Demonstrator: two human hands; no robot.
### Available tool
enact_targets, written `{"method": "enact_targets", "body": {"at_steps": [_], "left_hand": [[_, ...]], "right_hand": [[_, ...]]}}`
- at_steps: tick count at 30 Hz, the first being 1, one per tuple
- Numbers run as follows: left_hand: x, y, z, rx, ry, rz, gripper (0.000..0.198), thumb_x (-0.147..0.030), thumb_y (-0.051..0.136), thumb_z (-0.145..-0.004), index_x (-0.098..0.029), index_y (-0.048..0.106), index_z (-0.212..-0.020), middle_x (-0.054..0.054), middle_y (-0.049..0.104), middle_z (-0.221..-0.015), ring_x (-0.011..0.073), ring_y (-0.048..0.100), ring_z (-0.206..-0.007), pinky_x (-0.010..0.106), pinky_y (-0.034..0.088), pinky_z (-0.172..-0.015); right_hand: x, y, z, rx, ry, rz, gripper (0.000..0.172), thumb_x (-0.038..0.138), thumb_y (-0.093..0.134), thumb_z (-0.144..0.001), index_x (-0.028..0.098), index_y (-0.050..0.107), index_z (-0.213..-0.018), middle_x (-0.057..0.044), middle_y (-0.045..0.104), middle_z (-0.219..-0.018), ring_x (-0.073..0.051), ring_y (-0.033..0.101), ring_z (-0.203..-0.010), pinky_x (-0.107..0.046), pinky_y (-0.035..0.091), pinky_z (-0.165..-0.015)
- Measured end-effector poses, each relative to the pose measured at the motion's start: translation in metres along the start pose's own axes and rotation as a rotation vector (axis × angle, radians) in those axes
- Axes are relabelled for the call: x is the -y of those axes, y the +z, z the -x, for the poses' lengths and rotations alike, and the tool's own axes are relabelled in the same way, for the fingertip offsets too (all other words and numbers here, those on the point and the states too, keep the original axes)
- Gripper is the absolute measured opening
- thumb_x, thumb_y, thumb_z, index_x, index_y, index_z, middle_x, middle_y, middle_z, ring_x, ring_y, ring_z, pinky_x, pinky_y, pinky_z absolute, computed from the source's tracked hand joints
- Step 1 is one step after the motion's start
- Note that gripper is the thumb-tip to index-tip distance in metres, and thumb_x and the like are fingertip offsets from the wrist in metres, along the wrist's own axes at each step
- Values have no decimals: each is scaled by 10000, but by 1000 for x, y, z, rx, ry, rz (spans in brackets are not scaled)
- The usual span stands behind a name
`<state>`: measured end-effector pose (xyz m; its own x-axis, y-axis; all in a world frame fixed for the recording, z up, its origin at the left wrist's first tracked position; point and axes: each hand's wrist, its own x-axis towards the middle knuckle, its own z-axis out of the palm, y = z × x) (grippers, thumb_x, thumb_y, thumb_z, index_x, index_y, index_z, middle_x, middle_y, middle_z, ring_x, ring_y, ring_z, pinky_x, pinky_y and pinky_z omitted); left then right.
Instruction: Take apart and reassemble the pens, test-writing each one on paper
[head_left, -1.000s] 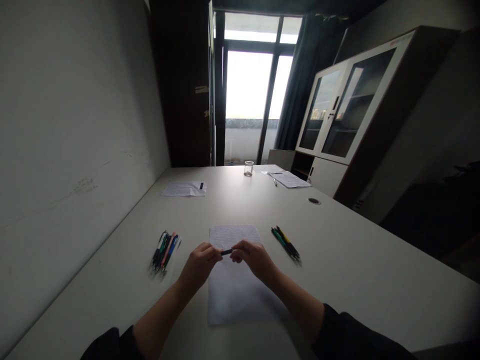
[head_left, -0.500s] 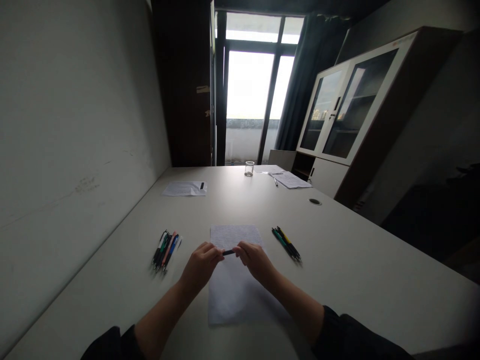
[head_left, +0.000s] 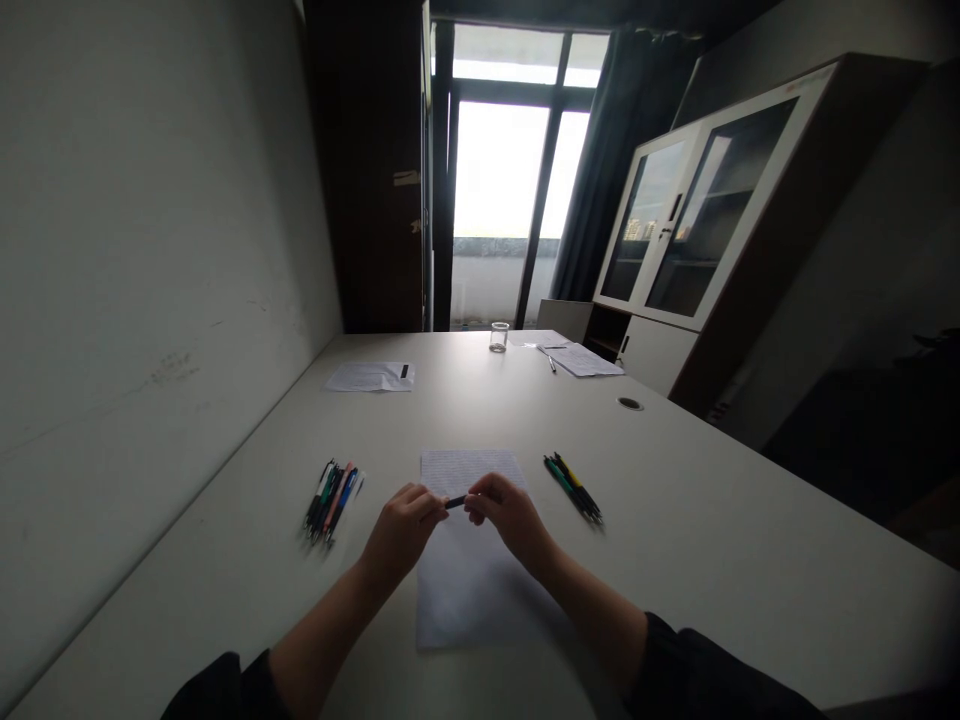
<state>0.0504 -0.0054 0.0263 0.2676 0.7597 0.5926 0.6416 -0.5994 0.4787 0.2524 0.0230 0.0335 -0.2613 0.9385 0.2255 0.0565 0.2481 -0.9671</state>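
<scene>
"Only the right hand point(head_left: 516, 515) is changing: its fingers are curling in more now, where half a second ago they were stretching straighter. What are you seeing of the left?"

"From where I'm standing, the left hand point(head_left: 399, 525) is keeping its place, and its grip is pinching one end of a dark pen point(head_left: 456, 502)."

"And the right grip?"

"That one is closing too, thumb and fingers coming together on the pen's other end. Just a short dark length is showing between the two, slanting slightly over the lined part of a sheet point(head_left: 465, 600) that is lying on the tabletop point(head_left: 262, 600)."

"Are you making out any writing?"

"Rows are running across the sheet's far part, but they're looking too small for reading. So is the reddish label point(head_left: 799, 88) up on the cabinet point(head_left: 712, 130). Far off on the left, a paper point(head_left: 364, 377) is carrying a dark strip, its print blurring; the papers point(head_left: 589, 360) on the right are blurring likewise."

"What else is lying about?"

"A bunch of pens point(head_left: 330, 500) is resting left of the sheet, green, pink and blue showing among them; green and yellow-and-black pens point(head_left: 574, 490) are resting on the right. A clear cup point(head_left: 499, 338) is standing near the far edge."
</scene>
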Motion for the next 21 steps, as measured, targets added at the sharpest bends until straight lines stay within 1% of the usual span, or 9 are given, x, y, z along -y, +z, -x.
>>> {"method": "enact_targets", "body": {"at_steps": [3,6,9,13,15,18,21], "left_hand": [[1,-1,0,-4,-13,18,75,-147,645,-868,-212,675,-893,32,657,-851,177,603,-811,288,493,-723],[1,-1,0,-12,-17,24,74,-158,637,-876,-213,681,-899,32,657,-841,172,609,-800,280,498,-712],[1,-1,1,-3,15,11,77,-167,625,-887,-213,682,-911,36,658,-841,174,610,-806,285,503,-718],[1,-2,1,16,46,-11,81,-163,619,-892,-208,680,-918,40,664,-850,178,607,-824,294,508,-733],[1,-2,1,15,55,-18,82,-169,614,-897,-209,682,-922,42,666,-846,180,606,-826,303,508,-740],[1,-2,1,11,68,-18,81,-179,612,-902,-211,682,-928,43,668,-840,183,605,-819,311,507,-740],[0,-1,1,22,76,-25,85,-167,618,-897,-213,680,-933,38,670,-843,184,602,-822,311,504,-744]], "right_hand": [[-1,-4,-1,38,10,2,203,354,724,-759,183,627,-813,-8,708,-663,-170,673,-645,-305,544,-657],[-5,-8,-2,68,-8,4,197,352,709,-771,177,643,-837,-26,737,-706,-184,699,-678,-322,563,-687],[-8,-10,-3,92,-50,69,176,345,694,-789,177,665,-835,-27,740,-706,-183,703,-665,-313,568,-671],[-4,-12,-2,118,-124,214,169,354,655,-835,188,685,-826,-16,725,-681,-165,689,-631,-284,556,-641],[-2,-12,-1,139,-155,272,208,377,608,-877,194,679,-809,-13,714,-665,-150,665,-593,-269,541,-613],[1,-12,0,167,-208,368,321,408,515,-944,195,658,-751,-16,689,-634,-129,606,-528,-248,497,-561],[3,-13,0,167,-247,478,417,420,448,-980,195,630,-679,8,621,-540,-115,544,-475,-243,450,-562]]}}
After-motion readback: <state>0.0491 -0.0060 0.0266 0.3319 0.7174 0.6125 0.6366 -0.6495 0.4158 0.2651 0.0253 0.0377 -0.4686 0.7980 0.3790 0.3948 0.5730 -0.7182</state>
